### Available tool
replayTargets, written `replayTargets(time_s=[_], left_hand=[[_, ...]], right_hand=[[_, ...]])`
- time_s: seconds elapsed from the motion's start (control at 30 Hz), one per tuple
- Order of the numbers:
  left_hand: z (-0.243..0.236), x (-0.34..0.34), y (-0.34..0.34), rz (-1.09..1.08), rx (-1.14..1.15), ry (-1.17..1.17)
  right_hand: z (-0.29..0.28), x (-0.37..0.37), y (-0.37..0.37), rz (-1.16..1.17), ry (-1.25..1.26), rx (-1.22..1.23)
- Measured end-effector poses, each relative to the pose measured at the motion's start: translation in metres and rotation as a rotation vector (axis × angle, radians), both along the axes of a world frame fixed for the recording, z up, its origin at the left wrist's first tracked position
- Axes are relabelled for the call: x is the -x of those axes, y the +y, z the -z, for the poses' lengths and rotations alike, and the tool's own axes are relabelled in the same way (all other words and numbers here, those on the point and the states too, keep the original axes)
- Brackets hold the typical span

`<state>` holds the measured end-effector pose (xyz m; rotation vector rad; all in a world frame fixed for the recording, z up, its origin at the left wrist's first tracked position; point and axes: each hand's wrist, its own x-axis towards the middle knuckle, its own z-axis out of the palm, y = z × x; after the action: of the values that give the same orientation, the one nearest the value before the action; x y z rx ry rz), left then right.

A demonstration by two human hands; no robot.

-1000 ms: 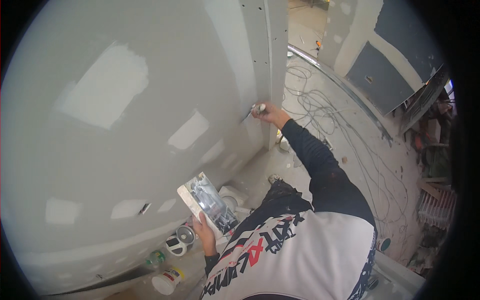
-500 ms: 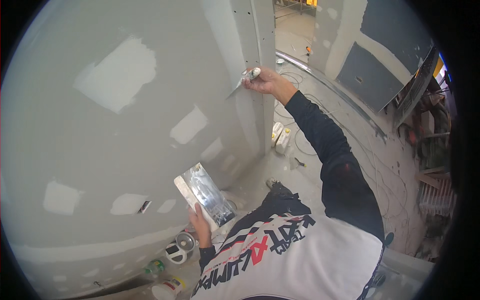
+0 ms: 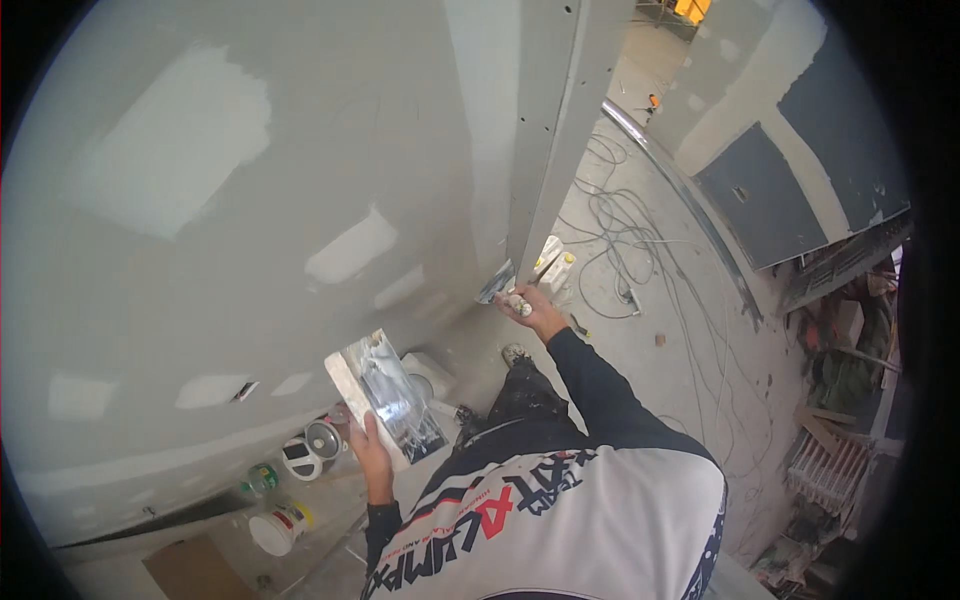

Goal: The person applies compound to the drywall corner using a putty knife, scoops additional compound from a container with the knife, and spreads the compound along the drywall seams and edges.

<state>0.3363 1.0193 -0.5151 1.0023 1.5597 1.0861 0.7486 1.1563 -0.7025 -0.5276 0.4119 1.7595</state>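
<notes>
My left hand (image 3: pixel 371 455) grips a flat rectangular mud pan (image 3: pixel 395 395) by its white edge, in front of my torso. White compound is smeared over the pan's shiny metal face. In my right hand (image 3: pixel 537 316) is a putty knife (image 3: pixel 497 284), its fingers closed round the pale, stained handle. The blade lies close to the lower part of the grey drywall (image 3: pixel 420 190), beside the wall's end; whether it touches cannot be told. White filler patches (image 3: pixel 352 245) dot the wall, and a pale strip (image 3: pixel 488 110) runs down near its edge.
Beyond the wall's end stand white jugs with yellow caps (image 3: pixel 560 270). Loose cables (image 3: pixel 625 225) cross the floor towards a curved metal track (image 3: pixel 690 195). A white bucket (image 3: pixel 275 530), a green bottle (image 3: pixel 260 480) and white containers (image 3: pixel 322 438) stand lower left. Clutter (image 3: pixel 830 450) lines the right side.
My right hand has come down along the wall's edge with the putty knife, from high up to near the jugs. The pan stays in my left hand. The view has shifted.
</notes>
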Motion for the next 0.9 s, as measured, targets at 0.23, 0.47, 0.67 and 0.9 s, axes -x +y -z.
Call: replayTargets(time_s=[0.23,0.47,0.67,0.9], left_hand=[[0.021,-0.005,-0.019,-0.167,0.135,0.023],[0.048,-0.002,-0.033,-0.264,0.105,0.047],[0.046,0.0,-0.034,-0.258,0.144,-0.022],[0.044,0.002,-0.033,-0.238,0.158,-0.02]], right_hand=[[0.126,-0.016,0.055,-0.363,-1.093,-0.271],[0.134,-0.004,0.08,-0.392,-2.074,-0.268],[0.141,0.0,0.096,-0.392,-2.031,-0.31],[0.086,-0.001,0.096,-0.382,-1.999,-0.313]])
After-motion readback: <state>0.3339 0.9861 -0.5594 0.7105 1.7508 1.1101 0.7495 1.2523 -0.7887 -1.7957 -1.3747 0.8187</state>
